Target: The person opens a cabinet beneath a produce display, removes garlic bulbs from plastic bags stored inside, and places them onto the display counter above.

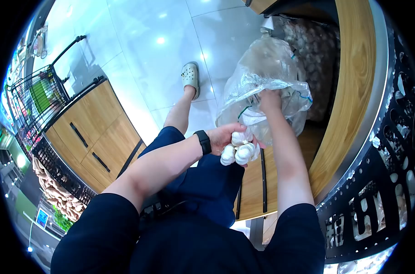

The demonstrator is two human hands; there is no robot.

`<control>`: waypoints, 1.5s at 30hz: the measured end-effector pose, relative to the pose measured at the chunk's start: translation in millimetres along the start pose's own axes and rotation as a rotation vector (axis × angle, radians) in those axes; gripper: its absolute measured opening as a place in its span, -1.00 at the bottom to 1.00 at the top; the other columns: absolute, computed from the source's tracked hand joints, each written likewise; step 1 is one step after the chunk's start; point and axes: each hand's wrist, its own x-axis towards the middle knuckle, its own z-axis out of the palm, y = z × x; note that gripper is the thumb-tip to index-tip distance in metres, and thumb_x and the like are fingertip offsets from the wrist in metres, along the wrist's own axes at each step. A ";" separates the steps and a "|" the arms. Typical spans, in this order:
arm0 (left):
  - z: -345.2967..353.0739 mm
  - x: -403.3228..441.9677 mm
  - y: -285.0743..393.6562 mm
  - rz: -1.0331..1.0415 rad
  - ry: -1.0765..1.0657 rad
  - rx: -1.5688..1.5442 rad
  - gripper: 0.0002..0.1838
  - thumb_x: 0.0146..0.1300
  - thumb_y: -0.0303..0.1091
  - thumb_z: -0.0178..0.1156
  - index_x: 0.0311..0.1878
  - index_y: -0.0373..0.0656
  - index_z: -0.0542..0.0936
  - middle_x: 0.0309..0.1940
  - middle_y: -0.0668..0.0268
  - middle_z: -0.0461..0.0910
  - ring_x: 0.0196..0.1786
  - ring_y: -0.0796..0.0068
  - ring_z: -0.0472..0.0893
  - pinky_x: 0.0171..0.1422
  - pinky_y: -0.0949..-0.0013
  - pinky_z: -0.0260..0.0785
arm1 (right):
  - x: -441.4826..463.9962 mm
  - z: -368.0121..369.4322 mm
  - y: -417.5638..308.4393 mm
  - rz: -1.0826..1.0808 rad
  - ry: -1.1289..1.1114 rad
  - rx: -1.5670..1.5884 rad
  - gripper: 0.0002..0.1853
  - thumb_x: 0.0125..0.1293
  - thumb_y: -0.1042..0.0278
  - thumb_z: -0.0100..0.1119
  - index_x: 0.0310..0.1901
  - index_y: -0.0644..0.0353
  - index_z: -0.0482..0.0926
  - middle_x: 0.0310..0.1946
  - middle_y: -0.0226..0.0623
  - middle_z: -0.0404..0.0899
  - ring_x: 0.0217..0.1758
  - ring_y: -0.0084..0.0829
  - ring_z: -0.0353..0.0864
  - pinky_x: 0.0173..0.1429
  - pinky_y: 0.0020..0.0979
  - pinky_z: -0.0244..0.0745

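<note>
My left hand [222,138], with a dark watch [203,142] on its wrist, is closed around several white garlic bulbs [240,147]. They sit bunched in the palm, just in front of the mouth of a large translucent plastic bag [262,66]. Into that opening reaches my right hand [270,99]; its fingers are hidden by the bag, so I cannot see what they touch. White material [254,116] shows inside the bag's mouth, near my right wrist.
Wooden cabinet edging [356,91] curves along the right, beside a mesh sack [310,59] on a low shelf. A black wire shopping cart [39,93] stands at left, near drawers [94,137]. A perforated black bin side [372,210] borders the lower right.
</note>
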 end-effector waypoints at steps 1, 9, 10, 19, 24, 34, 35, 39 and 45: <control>1.9 -0.6 -0.8 -0.010 0.008 0.002 -0.32 0.22 0.23 0.12 0.04 -0.29 0.53 0.42 0.01 0.14 0.23 0.15 0.43 0.27 -0.19 0.37 | 0.6 0.7 2.0 0.021 0.034 0.043 -0.49 0.13 0.13 0.29 0.17 -0.10 0.49 0.29 -0.15 0.32 0.36 0.14 0.23 0.36 -0.02 0.32; -0.4 -4.1 -2.1 -0.026 0.030 -0.026 -0.40 0.26 0.19 0.12 0.04 -0.20 0.56 0.35 0.09 0.33 0.14 0.20 0.54 0.13 -0.12 0.50 | -37.3 14.7 -21.3 0.326 0.325 0.142 -0.38 0.14 -0.07 0.29 0.20 0.02 0.47 0.25 -0.04 0.30 0.27 0.12 0.32 0.29 0.00 0.40; -2.3 -3.2 -4.3 -0.025 0.030 -0.028 -0.40 0.26 0.19 0.12 0.04 -0.20 0.56 0.35 0.09 0.33 0.14 0.20 0.54 0.13 -0.12 0.50 | -35.3 17.3 -31.1 0.418 0.336 0.319 -0.37 0.14 -0.05 0.30 0.22 0.02 0.46 0.26 -0.03 0.29 0.29 0.14 0.29 0.29 0.00 0.39; -0.2 -7.1 -9.2 -0.034 0.057 -0.011 -0.39 0.28 0.21 0.07 0.03 -0.21 0.57 0.39 0.07 0.27 0.13 0.21 0.55 0.17 -0.07 0.47 | -35.6 7.1 -45.6 0.591 0.554 0.711 -0.38 0.05 0.36 0.33 0.21 0.19 0.39 0.24 0.12 0.23 0.22 0.16 0.38 0.25 -0.12 0.39; -6.6 -5.9 -12.0 -0.065 0.020 0.006 -0.33 0.22 0.23 0.13 0.03 -0.28 0.53 0.40 0.05 0.17 0.17 0.20 0.48 0.27 -0.11 0.40 | 6.1 26.2 -17.8 0.363 0.649 0.755 -0.28 -0.01 0.26 0.39 0.24 0.21 0.38 0.23 0.14 0.28 0.27 0.10 0.32 0.39 -0.12 0.22; -0.7 -13.5 -2.5 -0.006 0.088 0.033 -0.38 0.23 0.19 0.14 0.02 -0.25 0.54 0.33 0.10 0.28 0.16 0.17 0.51 0.20 -0.13 0.44 | 6.8 -32.3 -33.1 0.327 0.350 0.611 -0.41 0.29 -0.09 0.06 0.24 0.12 0.49 0.26 -0.09 0.45 0.33 -0.04 0.39 0.41 -0.13 0.22; 3.3 -15.8 -1.2 -0.014 0.086 0.058 -0.36 0.20 0.21 0.16 0.00 -0.26 0.52 0.34 0.10 0.21 0.14 0.16 0.50 0.25 -0.13 0.41 | 8.5 -23.1 -33.0 0.324 0.349 0.612 -0.41 0.29 -0.09 0.06 0.24 0.12 0.49 0.26 -0.09 0.45 0.33 -0.04 0.39 0.41 -0.13 0.22; -0.7 -20.6 -4.0 -0.020 0.082 0.041 -0.35 0.22 0.21 0.13 0.00 -0.28 0.52 0.34 0.08 0.22 0.14 0.14 0.50 0.27 -0.15 0.39 | 28.2 26.2 -23.1 0.259 0.503 0.381 -0.37 0.27 -0.13 0.05 0.28 0.07 0.44 0.32 -0.11 0.38 0.39 -0.08 0.31 0.45 -0.14 0.17; 22.8 -40.2 -9.7 0.025 0.092 -0.072 -0.40 0.30 0.15 0.08 0.08 -0.26 0.50 0.41 0.04 0.21 0.25 0.10 0.47 0.23 -0.20 0.41 | 14.3 -15.6 -13.5 0.261 0.415 0.602 -0.47 0.32 -0.05 0.03 0.17 0.14 0.53 0.23 -0.12 0.47 0.32 -0.04 0.38 0.42 -0.06 0.18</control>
